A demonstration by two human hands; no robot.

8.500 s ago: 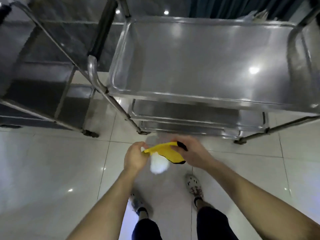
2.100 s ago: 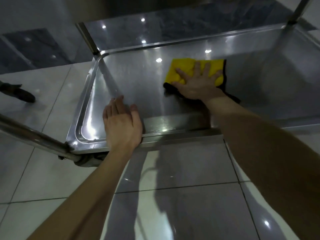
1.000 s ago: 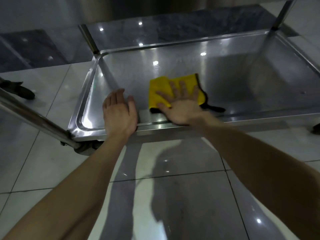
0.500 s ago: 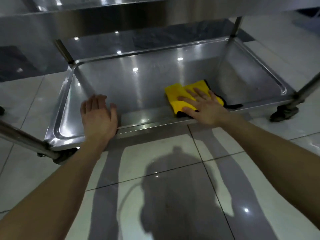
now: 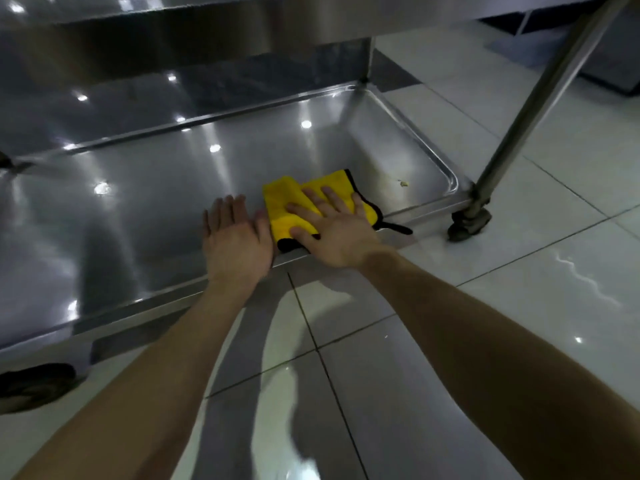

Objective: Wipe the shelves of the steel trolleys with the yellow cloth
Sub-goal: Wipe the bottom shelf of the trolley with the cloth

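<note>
we are wiping the bottom shelf (image 5: 145, 216) of the trolley. our right hand (image 5: 337, 233) presses the cloth (image 5: 287, 202) flat, fingers spread on top of it, near the front rim. our left hand (image 5: 235, 237) rests just beside the cloth, fingers straight and together. next we should probably push the cloth toward the crumb (image 5: 402, 183) in the right corner.

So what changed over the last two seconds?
The right hand slid the yellow cloth from the far side of the bottom shelf to its near rim, then rightward. The left hand moved right, ending beside the cloth. Unchanged: right palm flat on the cloth, nothing gripped.
</note>
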